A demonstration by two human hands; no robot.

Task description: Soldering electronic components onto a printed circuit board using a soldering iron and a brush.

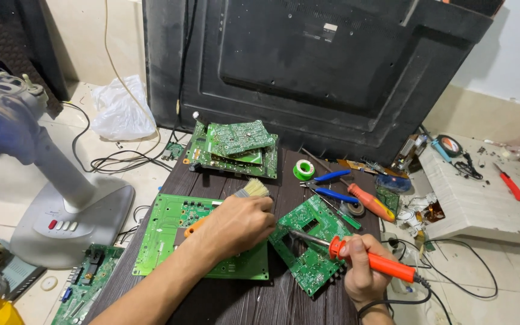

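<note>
A small green printed circuit board (309, 241) lies tilted on a dark wood-grain tabletop (284, 180), just right of the frame's centre. The right hand (359, 271), at lower right, is closed in a fist around an orange-handled soldering iron (368, 259), whose metal tip rests on the board's upper left part. The left hand (236, 225), at centre, is curled around the orange handle of a pale-bristled paintbrush (251, 190) (the bristles point toward the top of the frame), and sits just left of the small board, over the edge of a larger green circuit board (176, 235). Above, at upper centre, is a stack of green circuit boards (236, 147). To its right lie a green roll of solder wire (303, 170), blue-handled pliers (329, 185) and an orange-handled screwdriver (371, 203). A big black television back panel (308, 66) stands behind. A grey fan base (70, 225) fills the left.
</note>
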